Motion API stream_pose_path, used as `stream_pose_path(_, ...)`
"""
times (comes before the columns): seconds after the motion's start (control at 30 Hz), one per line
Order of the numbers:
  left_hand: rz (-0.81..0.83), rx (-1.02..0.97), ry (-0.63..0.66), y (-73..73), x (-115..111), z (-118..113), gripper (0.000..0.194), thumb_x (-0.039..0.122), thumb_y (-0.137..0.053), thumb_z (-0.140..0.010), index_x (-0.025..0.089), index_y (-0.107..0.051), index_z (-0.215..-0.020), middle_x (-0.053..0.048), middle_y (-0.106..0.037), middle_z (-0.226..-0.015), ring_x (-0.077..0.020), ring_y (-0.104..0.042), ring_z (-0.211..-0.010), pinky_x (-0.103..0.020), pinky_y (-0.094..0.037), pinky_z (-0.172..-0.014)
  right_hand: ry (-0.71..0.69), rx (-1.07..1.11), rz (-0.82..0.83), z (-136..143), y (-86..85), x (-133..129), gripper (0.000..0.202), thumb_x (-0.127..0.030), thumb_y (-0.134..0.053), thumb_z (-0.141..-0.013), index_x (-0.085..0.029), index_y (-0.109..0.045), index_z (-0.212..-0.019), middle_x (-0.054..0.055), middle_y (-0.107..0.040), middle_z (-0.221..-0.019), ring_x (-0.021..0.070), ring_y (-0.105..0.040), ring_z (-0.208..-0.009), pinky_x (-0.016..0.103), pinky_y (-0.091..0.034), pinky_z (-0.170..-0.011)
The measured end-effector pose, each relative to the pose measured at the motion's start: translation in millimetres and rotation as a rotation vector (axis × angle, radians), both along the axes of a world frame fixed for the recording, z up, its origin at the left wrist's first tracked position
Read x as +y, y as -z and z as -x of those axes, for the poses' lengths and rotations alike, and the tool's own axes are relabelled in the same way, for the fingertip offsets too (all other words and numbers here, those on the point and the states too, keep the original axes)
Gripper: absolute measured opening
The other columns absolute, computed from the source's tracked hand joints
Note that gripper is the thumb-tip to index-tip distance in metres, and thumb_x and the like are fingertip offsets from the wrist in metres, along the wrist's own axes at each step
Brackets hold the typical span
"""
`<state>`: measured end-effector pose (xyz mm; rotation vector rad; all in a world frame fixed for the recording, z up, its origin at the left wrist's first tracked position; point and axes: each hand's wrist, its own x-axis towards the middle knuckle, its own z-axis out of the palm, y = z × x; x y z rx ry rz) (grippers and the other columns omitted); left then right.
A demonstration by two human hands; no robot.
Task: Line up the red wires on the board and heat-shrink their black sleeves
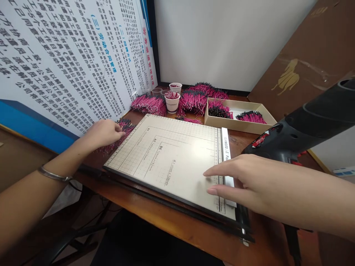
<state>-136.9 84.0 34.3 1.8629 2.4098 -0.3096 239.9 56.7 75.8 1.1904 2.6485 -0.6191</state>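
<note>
The left hand point(104, 133) was at a heap point(127, 125) of pink wires with black ends, just beside the left edge of a gridded board point(184, 147). Its fingers were curled, and it could not be told whether they were closed on a wire. The right hand point(246, 181) was over the board's right end, palm across the white strip point(227, 159), thumb and forefinger apart with nothing between them. The board lay flat on the wooden surface point(135, 208), a black bar point(155, 198) along its near side. Behind it stood two paper cups point(172, 105) of wires, between larger bundles point(194, 101), and an open box point(238, 125) holding more. A black tool point(318, 111), probably a heat gun, was at the right.
</note>
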Motion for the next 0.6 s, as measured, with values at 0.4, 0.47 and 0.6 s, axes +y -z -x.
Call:
stream_pose_path(0.4,-0.046,-0.038,-0.046,-12.1,-0.7,17.0,0.047,0.047,-0.053,-0.093,0.016,-0.083,-0.113,-0.011,-0.083,-0.106,-0.0294,-0.072,-0.097,-0.030,-0.047,-0.078,0.028,-0.014,0.027,-3.0,-5.4,-2.6,0.055,-0.065,-0.041,-0.096,-0.031,-0.082,-0.111,0.004,-0.080,-0.091,0.0215,-0.075,-0.084,0.028,-0.048,-0.063)
stream_pose_path(0.47,-0.057,-0.042,-0.068,-14.2,-1.5,18.0,0.048,0.048,-0.054,-0.092,0.016,-0.083,-0.112,-0.010,-0.083,-0.102,-0.0285,-0.071,-0.092,-0.030,-0.047,-0.077,0.031,-0.020,0.027,-3.1,-5.5,-2.3,0.057,-0.066,-0.040,-0.096,-0.031,-0.082,-0.112,0.004,-0.081,-0.093,0.0215,-0.075,-0.083,0.029,-0.049,-0.065)
stream_pose_path(0.6,-0.091,-0.054,-0.114,-15.5,-5.7,18.3,0.049,0.049,-0.054,-0.090,0.016,-0.084,-0.111,-0.010,-0.083,-0.101,-0.0269,-0.071,-0.088,-0.028,-0.047,-0.071,0.033,-0.025,0.032,-0.7,-4.6,-0.5,0.057,-0.067,-0.040,-0.097,-0.032,-0.081,-0.114,0.003,-0.081,-0.095,0.0211,-0.075,-0.080,0.030,-0.050,-0.067)
